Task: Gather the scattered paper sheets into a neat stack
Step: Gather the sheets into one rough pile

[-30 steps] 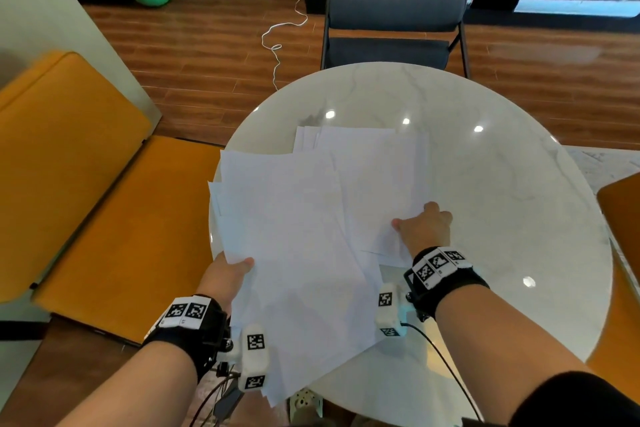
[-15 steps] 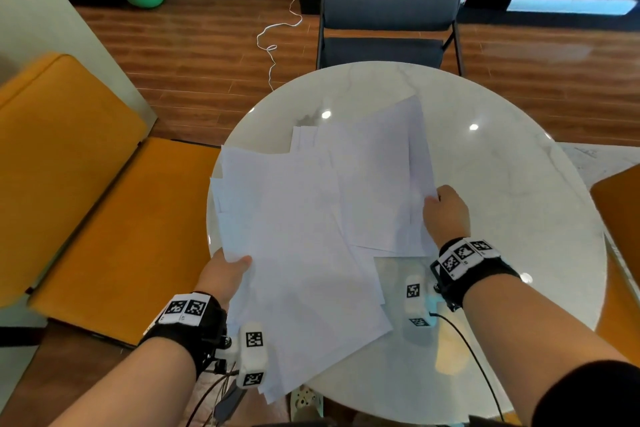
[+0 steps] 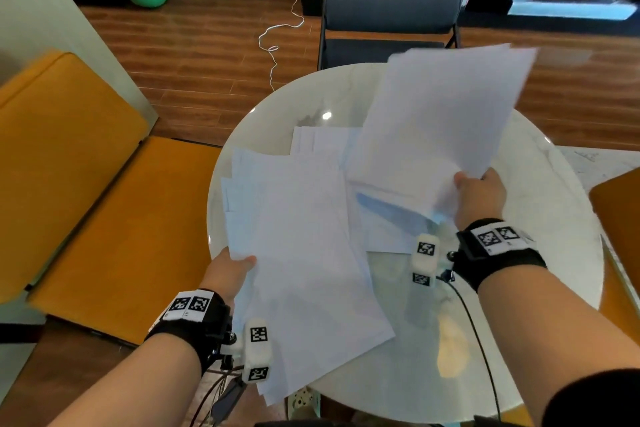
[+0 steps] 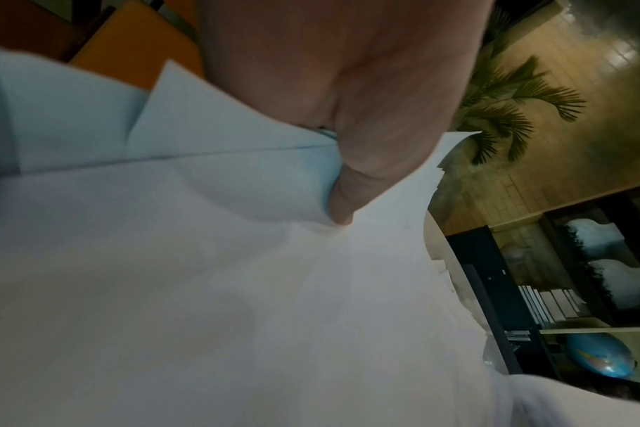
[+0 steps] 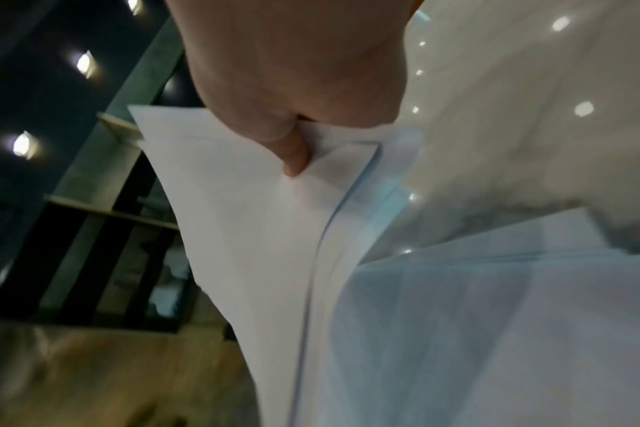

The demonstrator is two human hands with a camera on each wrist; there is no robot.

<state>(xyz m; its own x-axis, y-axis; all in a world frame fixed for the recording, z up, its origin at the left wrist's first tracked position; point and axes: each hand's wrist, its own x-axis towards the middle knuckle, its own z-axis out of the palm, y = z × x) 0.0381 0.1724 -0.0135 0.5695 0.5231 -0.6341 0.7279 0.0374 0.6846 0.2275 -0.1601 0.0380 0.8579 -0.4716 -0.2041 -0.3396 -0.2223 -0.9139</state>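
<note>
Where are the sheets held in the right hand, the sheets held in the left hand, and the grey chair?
Right-hand sheets (image 3: 440, 114), head view, middle of the raised top sheet.
Left-hand sheets (image 3: 304, 253), head view, middle of the top sheet.
Grey chair (image 3: 388, 7), head view, middle of the backrest.

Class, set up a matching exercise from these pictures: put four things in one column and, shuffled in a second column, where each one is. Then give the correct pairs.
Things
1. left hand
2. right hand
3. grey chair
4. white cord

Places
A. lies on the wooden floor
B. stands behind the round table
C. grips the fanned bundle at the table's near edge
D. holds lifted sheets above the table

Pairs: 1-C, 2-D, 3-B, 4-A
</note>
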